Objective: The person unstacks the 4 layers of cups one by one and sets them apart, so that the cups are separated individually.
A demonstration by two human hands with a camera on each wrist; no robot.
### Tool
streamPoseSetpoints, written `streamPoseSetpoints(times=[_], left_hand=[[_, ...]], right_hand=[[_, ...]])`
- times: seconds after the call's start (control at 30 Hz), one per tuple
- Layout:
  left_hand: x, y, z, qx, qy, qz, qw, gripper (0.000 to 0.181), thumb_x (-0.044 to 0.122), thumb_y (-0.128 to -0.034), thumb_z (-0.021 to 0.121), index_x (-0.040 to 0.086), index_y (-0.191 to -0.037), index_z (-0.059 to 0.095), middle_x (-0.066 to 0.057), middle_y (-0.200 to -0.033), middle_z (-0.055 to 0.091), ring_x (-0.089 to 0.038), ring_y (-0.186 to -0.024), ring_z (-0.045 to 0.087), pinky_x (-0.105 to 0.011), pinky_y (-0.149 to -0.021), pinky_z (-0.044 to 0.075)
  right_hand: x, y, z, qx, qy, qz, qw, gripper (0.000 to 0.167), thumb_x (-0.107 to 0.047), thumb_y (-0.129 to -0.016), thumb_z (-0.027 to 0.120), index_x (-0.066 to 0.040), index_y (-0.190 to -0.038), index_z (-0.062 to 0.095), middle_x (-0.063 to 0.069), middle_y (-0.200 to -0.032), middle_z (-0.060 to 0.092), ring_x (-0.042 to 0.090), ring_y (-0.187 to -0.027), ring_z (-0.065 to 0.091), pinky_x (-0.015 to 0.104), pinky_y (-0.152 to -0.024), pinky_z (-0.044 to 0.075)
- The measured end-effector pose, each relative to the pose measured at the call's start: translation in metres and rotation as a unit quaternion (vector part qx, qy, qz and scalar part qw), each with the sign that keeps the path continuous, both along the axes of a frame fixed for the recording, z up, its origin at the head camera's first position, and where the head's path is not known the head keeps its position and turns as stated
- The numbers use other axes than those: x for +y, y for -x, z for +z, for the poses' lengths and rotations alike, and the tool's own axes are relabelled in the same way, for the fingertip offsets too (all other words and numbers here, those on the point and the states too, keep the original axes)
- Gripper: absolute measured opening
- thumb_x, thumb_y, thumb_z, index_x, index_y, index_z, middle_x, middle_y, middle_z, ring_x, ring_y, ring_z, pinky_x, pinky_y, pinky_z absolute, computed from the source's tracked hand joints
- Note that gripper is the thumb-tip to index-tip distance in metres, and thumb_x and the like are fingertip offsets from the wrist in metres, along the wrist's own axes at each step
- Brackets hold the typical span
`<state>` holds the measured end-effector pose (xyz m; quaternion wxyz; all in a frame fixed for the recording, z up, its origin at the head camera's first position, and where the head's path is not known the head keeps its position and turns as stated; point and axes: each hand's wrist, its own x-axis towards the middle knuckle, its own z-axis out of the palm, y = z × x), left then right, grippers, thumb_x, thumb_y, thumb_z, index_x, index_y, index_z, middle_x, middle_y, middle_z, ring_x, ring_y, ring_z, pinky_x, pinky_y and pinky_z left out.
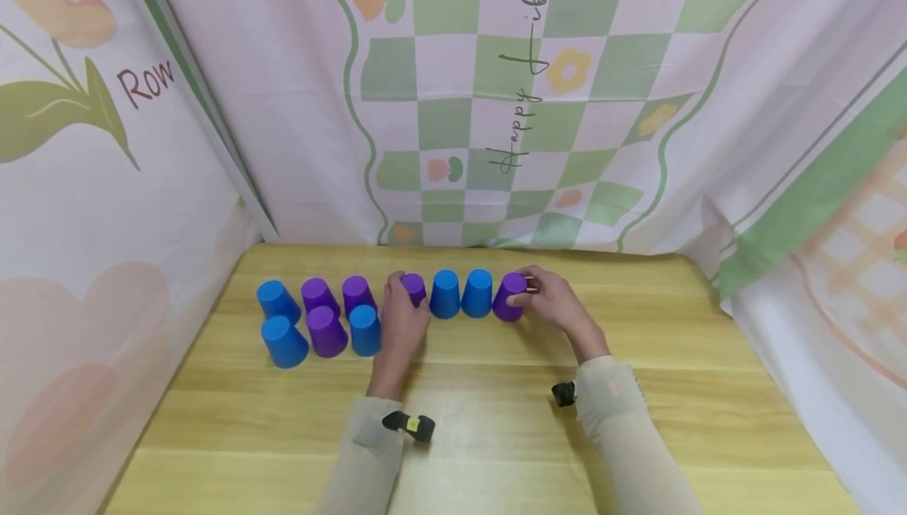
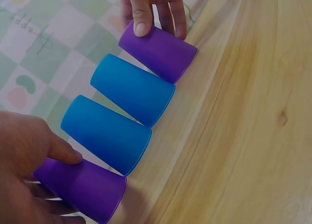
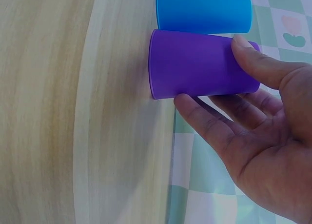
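Purple cups (image 3: 202,65) occupy both hands (image 1: 403,320); six others (image 1: 327,334) show only in head view.

A pale wood-grain surface (image 1: 489,452) stretches from six o'clock towards the centre. At twelve o'clock hangs a whitish cloth (image 1: 442,66) with green checks and "Happy Life" lettering (image 1: 520,74). Another cloth (image 1: 106,208) at ten o'clock shows a large flower (image 1: 64,3); a third (image 1: 779,326), at three, has a green band (image 1: 801,212).
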<state>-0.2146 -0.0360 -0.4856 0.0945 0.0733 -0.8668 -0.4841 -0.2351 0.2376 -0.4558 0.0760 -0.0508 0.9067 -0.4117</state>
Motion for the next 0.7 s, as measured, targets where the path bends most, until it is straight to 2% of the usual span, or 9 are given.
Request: streamPoseSetpoints(times=[0.7], left_hand=[[-0.0011,-0.0001,-0.0019,-0.007,-0.014,-0.006,0.9999,0.058,0.005,-0.0992,0.069,0.004,-0.149,0.040,-0.025,-0.150,0.054,-0.043,-0.138,0.055,-0.058,-0.118,0.044]], right_hand=[[0.0001,-0.0001,0.0001,0.002,0.000,0.002,1.0000,0.055,-0.021,-0.098,0.075,-0.003,-0.146,0.055,0.026,-0.142,0.062,0.045,-0.134,0.059,0.057,-0.110,0.052]])
